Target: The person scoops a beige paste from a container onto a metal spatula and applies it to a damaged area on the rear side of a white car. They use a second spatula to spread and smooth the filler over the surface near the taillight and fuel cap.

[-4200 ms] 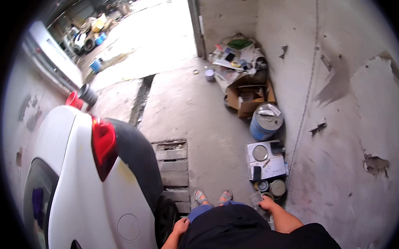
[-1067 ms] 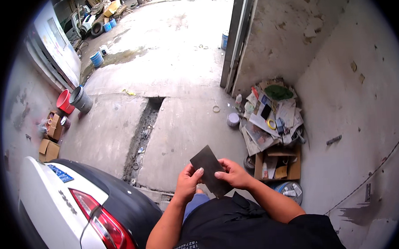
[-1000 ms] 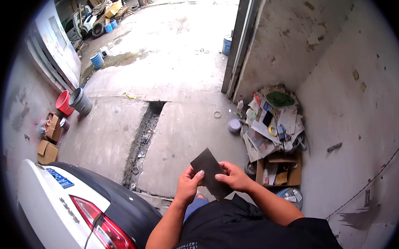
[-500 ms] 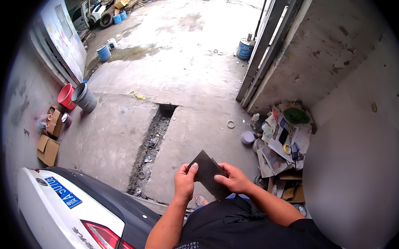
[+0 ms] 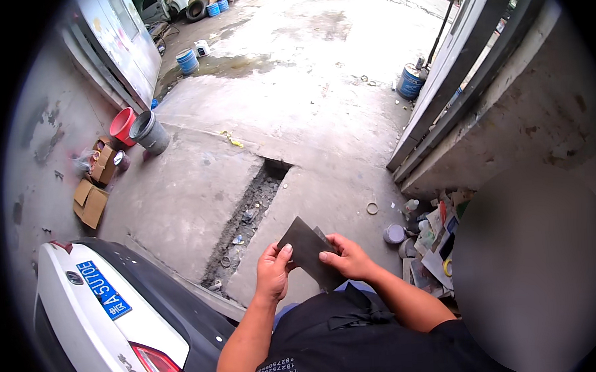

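In front of my body I hold dark grey, thin sheets that look like sandpaper (image 5: 312, 255), tilted with one corner pointing away from me. My left hand (image 5: 273, 273) pinches the left edge, thumb on top. On the other side, my right hand (image 5: 349, 258) is closed on the right edge, its thumb lying across the upper face. A second sheet edge shows behind the front one near the right fingers. The fingers under the sheets are mostly hidden.
A white car (image 5: 95, 328) with a black panel stands at lower left. An open floor trench (image 5: 255, 204) with rubble runs ahead. Red (image 5: 122, 126) and grey buckets (image 5: 151, 134) and cardboard boxes (image 5: 90, 203) line the left wall. Papers (image 5: 429, 274) pile up at right; a blurred patch covers part.
The view has turned left, so the surroundings sit further right and more of the car's rear shows. Both hands keep hold of the sandpaper sheets with little change in grip.
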`<state>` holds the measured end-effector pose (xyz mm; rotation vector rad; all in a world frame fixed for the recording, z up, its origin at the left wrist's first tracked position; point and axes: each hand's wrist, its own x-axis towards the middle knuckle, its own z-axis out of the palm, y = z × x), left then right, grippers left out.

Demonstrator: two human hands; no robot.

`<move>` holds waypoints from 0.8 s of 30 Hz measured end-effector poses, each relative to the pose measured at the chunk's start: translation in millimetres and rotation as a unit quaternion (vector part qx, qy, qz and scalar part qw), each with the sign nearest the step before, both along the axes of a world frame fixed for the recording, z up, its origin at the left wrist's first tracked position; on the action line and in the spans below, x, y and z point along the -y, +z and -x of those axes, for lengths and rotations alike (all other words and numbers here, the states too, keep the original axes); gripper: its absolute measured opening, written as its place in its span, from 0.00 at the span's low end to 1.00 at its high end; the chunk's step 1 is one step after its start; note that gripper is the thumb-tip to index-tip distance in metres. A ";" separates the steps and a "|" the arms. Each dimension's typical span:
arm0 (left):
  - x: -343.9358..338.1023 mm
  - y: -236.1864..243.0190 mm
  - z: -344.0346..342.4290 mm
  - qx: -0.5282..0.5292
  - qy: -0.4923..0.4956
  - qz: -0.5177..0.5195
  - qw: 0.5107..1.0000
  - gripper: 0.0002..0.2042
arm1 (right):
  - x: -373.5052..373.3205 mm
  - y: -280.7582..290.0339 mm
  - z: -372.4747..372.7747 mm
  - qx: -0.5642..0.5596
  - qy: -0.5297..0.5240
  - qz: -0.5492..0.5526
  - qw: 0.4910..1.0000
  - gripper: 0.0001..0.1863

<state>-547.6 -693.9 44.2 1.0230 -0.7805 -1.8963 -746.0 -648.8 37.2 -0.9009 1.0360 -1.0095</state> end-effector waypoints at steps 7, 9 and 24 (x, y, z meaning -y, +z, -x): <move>53.8 19.1 34.3 -0.038 0.117 -0.034 0.992 0.06 | 63.8 -34.9 45.6 -0.052 -0.111 0.057 0.991 0.23; 66.1 20.2 25.1 -0.014 0.146 -0.032 0.989 0.06 | 77.9 -15.0 50.0 -0.036 -0.115 0.028 0.992 0.26; 179.5 -5.8 24.4 -0.042 0.021 0.013 0.999 0.07 | 191.1 30.6 -2.7 -0.401 0.065 0.039 0.913 0.31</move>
